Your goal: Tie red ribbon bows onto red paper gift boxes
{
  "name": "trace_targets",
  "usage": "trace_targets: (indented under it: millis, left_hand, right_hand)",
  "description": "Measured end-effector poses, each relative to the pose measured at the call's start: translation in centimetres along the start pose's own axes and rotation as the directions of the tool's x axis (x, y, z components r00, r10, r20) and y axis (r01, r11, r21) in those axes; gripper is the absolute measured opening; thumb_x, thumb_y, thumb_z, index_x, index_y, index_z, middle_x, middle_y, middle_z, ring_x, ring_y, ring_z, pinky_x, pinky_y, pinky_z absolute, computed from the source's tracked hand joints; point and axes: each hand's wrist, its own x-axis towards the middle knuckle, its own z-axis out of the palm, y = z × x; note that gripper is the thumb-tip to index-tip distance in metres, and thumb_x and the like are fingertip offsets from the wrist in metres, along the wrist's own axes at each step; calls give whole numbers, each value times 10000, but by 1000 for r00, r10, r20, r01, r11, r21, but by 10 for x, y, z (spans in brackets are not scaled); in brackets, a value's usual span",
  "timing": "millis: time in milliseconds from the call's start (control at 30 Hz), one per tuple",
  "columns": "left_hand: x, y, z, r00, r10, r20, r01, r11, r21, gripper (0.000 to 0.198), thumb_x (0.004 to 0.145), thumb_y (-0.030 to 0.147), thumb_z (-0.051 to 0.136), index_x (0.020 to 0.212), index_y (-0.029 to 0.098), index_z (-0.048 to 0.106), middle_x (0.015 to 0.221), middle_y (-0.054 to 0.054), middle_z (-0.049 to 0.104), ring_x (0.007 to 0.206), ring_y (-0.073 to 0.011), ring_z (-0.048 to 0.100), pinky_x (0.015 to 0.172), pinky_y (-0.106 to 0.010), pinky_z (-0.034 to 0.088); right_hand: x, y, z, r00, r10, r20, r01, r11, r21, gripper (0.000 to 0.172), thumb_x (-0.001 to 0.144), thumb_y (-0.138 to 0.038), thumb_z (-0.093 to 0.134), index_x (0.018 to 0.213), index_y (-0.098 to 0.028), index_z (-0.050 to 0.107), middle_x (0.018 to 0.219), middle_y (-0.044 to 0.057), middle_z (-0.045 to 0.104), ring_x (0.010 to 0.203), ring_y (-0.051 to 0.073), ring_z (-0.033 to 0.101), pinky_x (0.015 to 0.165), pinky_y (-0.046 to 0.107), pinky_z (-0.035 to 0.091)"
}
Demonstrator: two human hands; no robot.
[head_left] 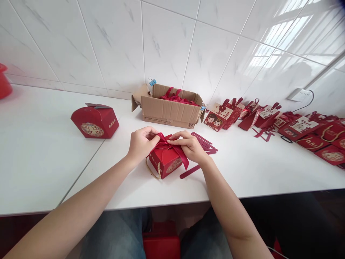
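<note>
A small red gift box (165,162) with a gold rope handle sits on the white counter (40,154) in front of me. A dark red ribbon (178,150) lies across its top, and one end hangs down the box's right side. My left hand (141,143) pinches the ribbon at the box's top left. My right hand (188,144) pinches it at the top right. Both hands are closed on the ribbon above the lid.
An open cardboard box (168,109) holding red ribbons stands behind. A finished red box (95,121) rests to the left. Loose ribbon strips (205,142) lie beside my right hand. Several flat red box blanks (296,126) spread along the right. A wall socket (299,95) is on the tiles.
</note>
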Motion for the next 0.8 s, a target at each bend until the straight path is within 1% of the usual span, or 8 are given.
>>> trace_targets:
  millis: [167, 300, 567, 800]
  left_hand:
    - [0, 0, 0, 1000, 10, -15, -9, 999, 34, 92, 685, 207, 578, 671, 158, 655, 674, -27, 706, 614, -150, 655, 589, -243, 512]
    - [0, 1, 0, 1000, 11, -19, -10, 999, 45, 95, 679, 200, 575, 662, 161, 660, 668, -24, 708, 612, -150, 655, 579, -239, 511]
    - [2, 2, 0, 999, -1, -35, 3, 998, 61, 103, 663, 168, 560, 649, 152, 661, 664, -25, 704, 604, -147, 649, 571, -237, 503]
    - [3, 0, -1, 1000, -7, -30, 9, 999, 49, 103, 665, 181, 573, 662, 151, 671, 662, -28, 707, 601, -152, 650, 555, -237, 501]
  right_hand:
    - [1, -3, -2, 1000, -7, 31, 8, 999, -36, 514, 836, 7, 355, 1068, -284, 711, 1074, 44, 639, 1016, 192, 557, 914, 413, 480]
    - [1, -3, -3, 999, -5, 54, 9, 998, -63, 526, 835, 7, 356, 1083, -301, 702, 1087, 38, 637, 1022, 194, 551, 917, 424, 480]
    - [1, -4, -3, 998, -14, 53, 17, 998, -59, 501, 847, -2, 357, 1096, -268, 702, 1081, 53, 630, 1020, 189, 550, 917, 399, 480]
    - [0, -4, -3, 998, -13, 61, 17, 998, -57, 514, 853, -9, 354, 1109, -300, 691, 1094, 42, 630, 1042, 194, 549, 932, 426, 479]
